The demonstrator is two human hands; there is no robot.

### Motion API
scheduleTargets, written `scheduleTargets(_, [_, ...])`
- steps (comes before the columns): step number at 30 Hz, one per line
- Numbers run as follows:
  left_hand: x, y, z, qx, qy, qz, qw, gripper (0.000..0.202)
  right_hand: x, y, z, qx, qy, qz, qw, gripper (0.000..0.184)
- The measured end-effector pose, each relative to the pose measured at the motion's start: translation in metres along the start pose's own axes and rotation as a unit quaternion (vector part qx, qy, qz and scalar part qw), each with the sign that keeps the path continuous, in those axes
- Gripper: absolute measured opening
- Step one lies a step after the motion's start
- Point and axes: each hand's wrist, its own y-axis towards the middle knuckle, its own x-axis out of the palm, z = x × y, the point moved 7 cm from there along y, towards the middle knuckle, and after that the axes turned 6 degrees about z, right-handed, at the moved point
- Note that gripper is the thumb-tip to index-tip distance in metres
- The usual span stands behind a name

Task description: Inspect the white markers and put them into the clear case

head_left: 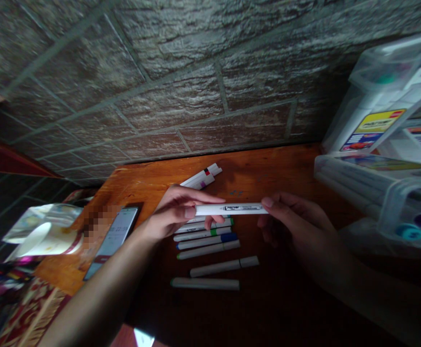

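Between my two hands a white marker pen (228,209) with black print is held level above the table. The fingers of my left hand (174,212) pinch its left end, and my right hand (293,217) grips its right end between thumb and fingers. Both tips of the pen are hidden by my fingers. Below it lie several more white markers (207,243) in a loose row, some with green or blue bands. Behind my left hand, white markers (203,178) with red and purple marks rest near the wall.
On the wooden table (264,166), clear plastic marker cases (369,188) stand at the right, one upright (380,106). A phone (112,241) and a paper cup (49,240) are at the left. A stone-patterned wall (181,96) rises behind the table.
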Motion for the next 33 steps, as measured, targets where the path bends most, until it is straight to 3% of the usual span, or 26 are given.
scheduleTargets(19, [-0.001, 0.003, 0.001, 0.023, 0.003, 0.005, 1.000, 0.043, 0.000, -0.002, -0.002, -0.006, -0.001, -0.004, 1.000, 0.034])
scheduleTargets(27, [-0.012, 0.006, -0.003, 0.036, 0.022, 0.102, 0.994, 0.027, 0.003, -0.003, -0.005, -0.049, -0.064, -0.018, 0.997, 0.031])
scheduleTargets(33, [-0.016, 0.006, -0.002, 0.052, 0.048, 0.140, 0.988, 0.024, 0.009, -0.008, -0.012, -0.098, -0.149, -0.053, 0.983, 0.024])
